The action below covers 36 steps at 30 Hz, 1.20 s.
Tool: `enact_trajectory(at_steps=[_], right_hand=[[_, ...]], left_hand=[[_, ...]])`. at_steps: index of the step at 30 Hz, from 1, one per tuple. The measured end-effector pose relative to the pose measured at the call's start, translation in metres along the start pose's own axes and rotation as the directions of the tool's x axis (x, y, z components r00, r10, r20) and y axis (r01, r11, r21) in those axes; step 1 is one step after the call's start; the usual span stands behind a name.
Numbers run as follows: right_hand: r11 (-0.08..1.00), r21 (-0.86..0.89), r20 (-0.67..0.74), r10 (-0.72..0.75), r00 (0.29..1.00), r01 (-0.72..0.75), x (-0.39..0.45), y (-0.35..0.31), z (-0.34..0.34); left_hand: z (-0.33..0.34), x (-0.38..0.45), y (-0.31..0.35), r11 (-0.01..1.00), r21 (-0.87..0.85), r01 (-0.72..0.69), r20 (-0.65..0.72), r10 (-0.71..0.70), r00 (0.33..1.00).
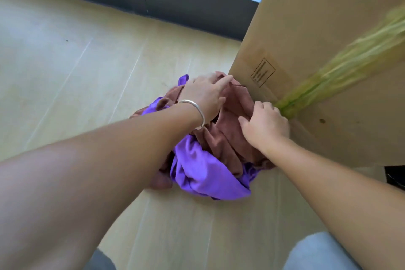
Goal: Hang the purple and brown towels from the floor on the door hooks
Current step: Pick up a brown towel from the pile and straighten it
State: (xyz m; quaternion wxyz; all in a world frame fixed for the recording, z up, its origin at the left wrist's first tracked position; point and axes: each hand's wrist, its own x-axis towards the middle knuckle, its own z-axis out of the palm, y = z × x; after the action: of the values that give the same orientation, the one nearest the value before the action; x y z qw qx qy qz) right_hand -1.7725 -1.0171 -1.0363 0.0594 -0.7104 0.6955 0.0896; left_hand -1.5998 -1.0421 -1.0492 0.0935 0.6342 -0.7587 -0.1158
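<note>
A crumpled brown towel lies tangled with a purple towel in a heap on the light wooden floor, right against a tall cardboard box. My left hand, with a silver bangle on the wrist, rests on the far top of the brown towel with its fingers curled into the cloth. My right hand grips a fold of the brown towel on the heap's right side, next to the box. No door hooks show in the head view.
The tall cardboard box stands at the right, with a blurred green streak across it. A dark wall base and window sill run along the back. My knees in grey fabric are at the bottom edge.
</note>
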Motion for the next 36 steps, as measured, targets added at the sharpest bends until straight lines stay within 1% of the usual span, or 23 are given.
enact_trajectory(at_steps=[3,6,8,10,13,17,20,22,24,26,28,31,36], right_hand=[[0.997,0.022,-0.042,-0.067,0.997,0.068,0.01,0.003,0.01],[0.987,0.138,0.008,-0.085,0.996,0.083,0.01,0.011,0.002],[0.984,0.162,0.013,-0.079,0.997,0.076,0.002,0.016,-0.014],[0.982,0.163,-0.026,-0.088,0.996,0.091,-0.013,0.016,-0.037],[0.975,0.184,-0.074,-0.113,0.991,0.125,-0.038,0.005,-0.086],[0.947,0.285,-0.088,-0.125,0.988,0.146,-0.068,-0.025,-0.165],[0.896,0.409,-0.042,-0.171,0.984,0.173,-0.094,-0.055,-0.225],[0.867,0.457,-0.027,-0.211,0.977,0.2,-0.108,-0.078,-0.259],[0.854,0.464,-0.009,-0.259,0.966,0.233,-0.119,-0.104,-0.29],[0.851,0.437,0.0,-0.322,0.947,0.289,-0.131,-0.132,-0.318],[0.834,0.406,-0.008,-0.405,0.914,0.373,-0.145,-0.164,-0.341],[0.775,0.384,-0.01,-0.54,0.841,0.502,-0.168,-0.216,-0.368],[0.676,0.354,0.0,-0.691,0.723,0.646,-0.215,-0.308,-0.403]], left_hand=[[0.007,0.027,0.012,0.996,0.048,-0.079,-0.011,0.079,0.997],[-0.001,0.035,0.023,0.986,0.138,-0.094,-0.01,0.097,0.995],[-0.016,0.028,0.026,0.986,0.134,-0.1,0.015,0.099,0.995],[-0.046,0.016,0.027,0.992,0.077,-0.104,0.018,0.103,0.995],[-0.109,-0.008,0.032,0.992,-0.021,-0.122,-0.021,0.121,0.992],[-0.21,-0.05,0.037,0.988,-0.121,-0.1,-0.089,0.09,0.992],[-0.285,-0.084,0.031,0.982,-0.182,-0.044,-0.153,0.016,0.988],[-0.332,-0.105,0.019,0.978,-0.207,0.012,-0.172,-0.048,0.984],[-0.374,-0.128,0.0,0.972,-0.218,0.084,-0.175,-0.123,0.977],[-0.413,-0.154,-0.023,0.959,-0.243,0.145,-0.211,-0.199,0.957],[-0.448,-0.184,-0.045,0.937,-0.277,0.213,-0.249,-0.284,0.926],[-0.495,-0.23,-0.076,0.89,-0.332,0.313,-0.299,-0.414,0.86],[-0.563,-0.314,-0.115,0.832,-0.345,0.435,-0.374,-0.547,0.749]])
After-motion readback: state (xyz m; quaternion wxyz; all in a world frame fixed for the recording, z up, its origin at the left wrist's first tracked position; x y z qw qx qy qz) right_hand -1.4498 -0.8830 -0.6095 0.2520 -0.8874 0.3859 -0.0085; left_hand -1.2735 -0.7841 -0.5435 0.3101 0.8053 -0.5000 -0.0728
